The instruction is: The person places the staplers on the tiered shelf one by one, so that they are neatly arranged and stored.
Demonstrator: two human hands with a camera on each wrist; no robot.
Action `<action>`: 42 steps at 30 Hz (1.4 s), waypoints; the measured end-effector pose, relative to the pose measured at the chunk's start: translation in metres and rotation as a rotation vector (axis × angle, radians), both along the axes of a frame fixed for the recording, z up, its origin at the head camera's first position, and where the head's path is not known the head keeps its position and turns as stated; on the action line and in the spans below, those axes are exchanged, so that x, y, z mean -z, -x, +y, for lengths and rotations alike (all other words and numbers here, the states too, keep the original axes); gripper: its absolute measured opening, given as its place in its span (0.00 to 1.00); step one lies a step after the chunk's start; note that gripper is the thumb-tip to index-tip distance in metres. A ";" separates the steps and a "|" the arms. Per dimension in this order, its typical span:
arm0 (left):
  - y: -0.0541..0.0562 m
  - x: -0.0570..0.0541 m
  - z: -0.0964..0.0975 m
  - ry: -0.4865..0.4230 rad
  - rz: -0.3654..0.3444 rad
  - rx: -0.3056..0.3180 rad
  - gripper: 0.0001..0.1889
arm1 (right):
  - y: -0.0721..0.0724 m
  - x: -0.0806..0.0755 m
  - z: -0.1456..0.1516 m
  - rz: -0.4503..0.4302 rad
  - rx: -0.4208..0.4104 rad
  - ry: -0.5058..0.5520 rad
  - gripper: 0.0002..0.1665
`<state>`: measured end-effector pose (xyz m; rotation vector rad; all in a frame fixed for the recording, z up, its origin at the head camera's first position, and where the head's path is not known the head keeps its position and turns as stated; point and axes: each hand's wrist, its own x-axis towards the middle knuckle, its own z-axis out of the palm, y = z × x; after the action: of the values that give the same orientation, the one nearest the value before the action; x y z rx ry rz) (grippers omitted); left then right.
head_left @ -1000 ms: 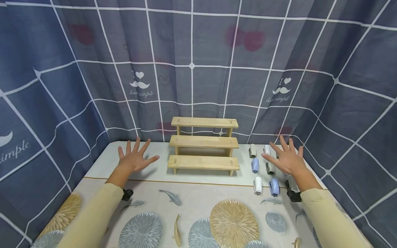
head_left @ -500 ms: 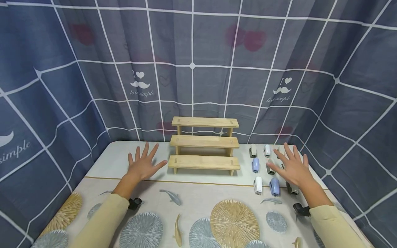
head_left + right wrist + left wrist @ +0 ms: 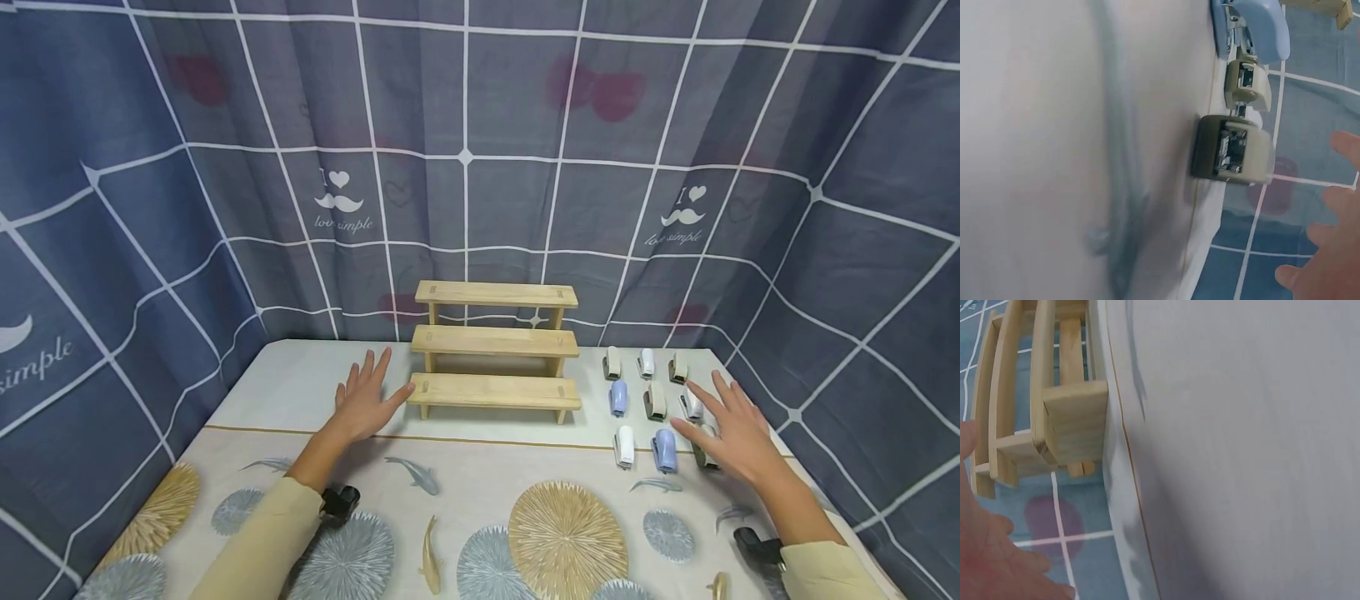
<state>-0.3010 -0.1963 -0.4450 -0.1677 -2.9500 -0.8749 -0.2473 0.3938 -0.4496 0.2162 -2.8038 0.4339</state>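
My left hand is held above the table with its fingers spread, just left of a three-step wooden shelf. Nothing is in it. On the right, my right hand hovers with spread fingers, also holding nothing, partly hiding a beige mini stapler and a white mini stapler. More mini staplers stand in rows beside it: a blue one, a white one, another blue one and several beige or white ones behind. The right wrist view shows a beige stapler close up.
A dark blue grid-patterned curtain encloses the back and sides. The table is covered by a pale cloth printed with fish and round gold and grey motifs. A white strip runs along the far edge, under the shelf.
The left hand has moved right and slightly nearer, toward the shelf. My right hand has drawn right and nearer, uncovering staplers at the back. Shelf and staplers have stayed put.
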 end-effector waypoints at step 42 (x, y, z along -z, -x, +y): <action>0.030 0.013 0.015 -1.015 -0.352 0.018 0.35 | -0.021 0.016 0.023 -0.319 -0.041 0.549 0.59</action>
<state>-0.3309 -0.1816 -0.4583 0.0245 -2.3336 -2.4221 -0.2267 0.4168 -0.4657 0.0870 -2.8403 1.3187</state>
